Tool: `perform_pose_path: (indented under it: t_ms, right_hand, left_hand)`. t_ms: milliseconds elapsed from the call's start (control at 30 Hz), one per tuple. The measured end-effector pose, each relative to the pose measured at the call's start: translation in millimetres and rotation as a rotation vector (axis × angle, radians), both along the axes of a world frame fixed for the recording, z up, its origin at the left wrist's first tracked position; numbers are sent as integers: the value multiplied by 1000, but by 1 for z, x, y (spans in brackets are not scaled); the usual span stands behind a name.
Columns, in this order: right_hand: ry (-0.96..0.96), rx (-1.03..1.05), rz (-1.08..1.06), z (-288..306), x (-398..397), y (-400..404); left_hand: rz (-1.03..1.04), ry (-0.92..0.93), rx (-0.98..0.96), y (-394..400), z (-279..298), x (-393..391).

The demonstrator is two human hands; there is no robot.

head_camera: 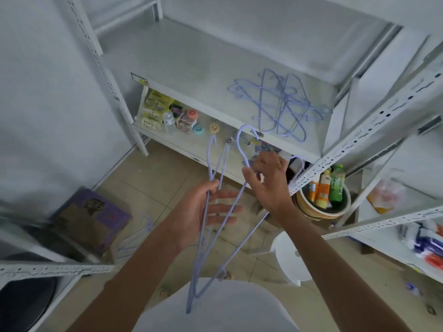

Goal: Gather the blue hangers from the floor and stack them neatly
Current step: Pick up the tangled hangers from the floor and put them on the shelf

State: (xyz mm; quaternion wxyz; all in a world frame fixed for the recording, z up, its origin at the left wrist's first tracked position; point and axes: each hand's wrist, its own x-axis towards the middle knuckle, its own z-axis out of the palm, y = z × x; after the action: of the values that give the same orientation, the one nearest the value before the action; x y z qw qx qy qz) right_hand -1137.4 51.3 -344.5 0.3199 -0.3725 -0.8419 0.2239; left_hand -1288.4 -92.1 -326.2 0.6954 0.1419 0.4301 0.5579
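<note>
Two pale blue wire hangers are in my hands in front of my body. My left hand grips one hanger near its neck, hook pointing up. My right hand pinches the neck of a second hanger just under its hook; its body slants down to the left. A loose pile of several blue hangers lies criss-crossed on the white shelf ahead. More blue hangers lie on the tiled floor at lower left.
White metal racks stand left, ahead and right. The low shelf holds packets, a bottle and small jars. A pot with drink bottles sits under the right rack. A white stool and a purple box are on the floor.
</note>
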Motion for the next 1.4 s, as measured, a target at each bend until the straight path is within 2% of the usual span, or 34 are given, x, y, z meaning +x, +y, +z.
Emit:
perform_pose_path:
  t_ms: [133,200,300,367,500,633,833,1067,1167,1267,1333,1400]
  right_hand:
    - [69,-148,-131,-11,3,0]
    - [150,-448,-200,-17,4,-9]
    - [431,-1057,-104,-20,-1,-20]
    - [562,-1196,-87,-19,-8,-18]
    - [534,-1003,-179,-20,-24,1]
    - [571,-1070,-267,-16,-31,6]
    - [519,-998,-402,-19,-46,16]
    - [477,-861,-499,-23,-52,38]
    - [306,-636,-591,-24,-49,66]
    - [97,-345,-545,-26,-41,107]
    - [76,-232,-474,-25,-36,144]
    - [141,-174,-482,-22,-29,188]
  left_hand:
    - [68,56,-3,22,6,10]
    - [66,115,11,33,1,13]
    - [53,184,-10,46,-6,17]
    - [20,188,-40,53,-11,14]
    - [1,267,-92,68,-20,-15]
    - [-31,442,-48,87,-18,-60]
    - [-208,570,78,129,-20,-106]
    - [-429,574,99,185,-36,-114]
    - [-431,689,168,214,-38,-116]
    - [-366,778,218,251,-39,-122]
    - [-311,820,241,276,-35,-129]
    - [-268,835,262,300,-29,-132]
